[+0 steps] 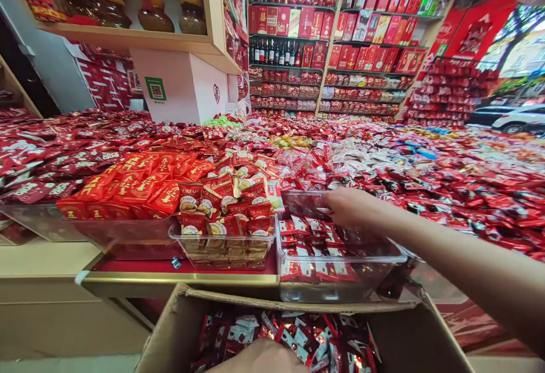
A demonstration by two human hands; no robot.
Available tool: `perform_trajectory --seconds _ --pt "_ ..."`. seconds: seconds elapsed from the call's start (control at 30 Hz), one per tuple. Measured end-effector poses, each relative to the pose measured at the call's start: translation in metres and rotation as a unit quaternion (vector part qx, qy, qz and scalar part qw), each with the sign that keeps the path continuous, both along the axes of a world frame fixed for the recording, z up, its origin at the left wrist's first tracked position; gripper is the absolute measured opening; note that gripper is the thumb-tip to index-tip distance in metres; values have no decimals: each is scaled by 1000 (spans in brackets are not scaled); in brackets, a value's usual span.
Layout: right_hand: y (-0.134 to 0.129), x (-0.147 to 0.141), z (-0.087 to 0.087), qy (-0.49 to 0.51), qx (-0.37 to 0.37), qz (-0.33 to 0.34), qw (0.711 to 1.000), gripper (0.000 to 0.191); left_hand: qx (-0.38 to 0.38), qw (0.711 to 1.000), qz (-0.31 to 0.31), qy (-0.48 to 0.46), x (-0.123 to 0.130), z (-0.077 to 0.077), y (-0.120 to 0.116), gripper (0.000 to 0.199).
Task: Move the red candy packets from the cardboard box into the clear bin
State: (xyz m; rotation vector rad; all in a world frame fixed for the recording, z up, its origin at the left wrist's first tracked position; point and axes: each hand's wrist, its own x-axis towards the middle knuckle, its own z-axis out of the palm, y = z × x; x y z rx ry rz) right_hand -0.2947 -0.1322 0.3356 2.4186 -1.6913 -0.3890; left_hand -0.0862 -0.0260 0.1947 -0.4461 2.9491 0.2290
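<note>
My right hand [349, 207] reaches in from the right over a clear plastic bin [323, 293], closed near the bin's back wall. What its fingers hold, if anything, is hidden. Rows of red-and-white candy packets [313, 248] fill the bin's left part. Below, an open cardboard box [170, 333] holds many loose red, white and dark candy packets [293, 333]. My left hand [266, 357] is down among these packets at the bottom edge of the view, its fingers out of sight.
Left of the bin stands a tub of durian candy packets [225, 219], then a heap of orange-red packets [140, 185]. More packets spread across the display behind. A gold-edged counter [191, 277] runs along the front. Shelves with bottles and boxes [293, 21] line the back wall.
</note>
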Motion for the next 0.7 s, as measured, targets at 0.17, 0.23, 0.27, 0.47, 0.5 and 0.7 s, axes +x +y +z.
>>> perform_trajectory --seconds 0.17,0.23,0.27,0.47,0.5,0.7 --pt "20 34 17 -36 146 91 984 18 35 998 35 45 8 12 9 16" --pt "19 48 11 -38 185 102 977 21 59 996 58 44 8 21 11 18" --pt "16 53 6 -40 194 101 975 23 70 995 67 38 8 25 12 17" --pt "-4 64 -20 -72 296 96 948 27 79 993 82 25 10 27 12 17" --pt "-5 63 -23 -81 313 98 941 26 75 994 79 27 11 23 12 17" --pt "-9 55 -35 -109 310 50 943 29 52 996 66 27 17 -1 13 15"
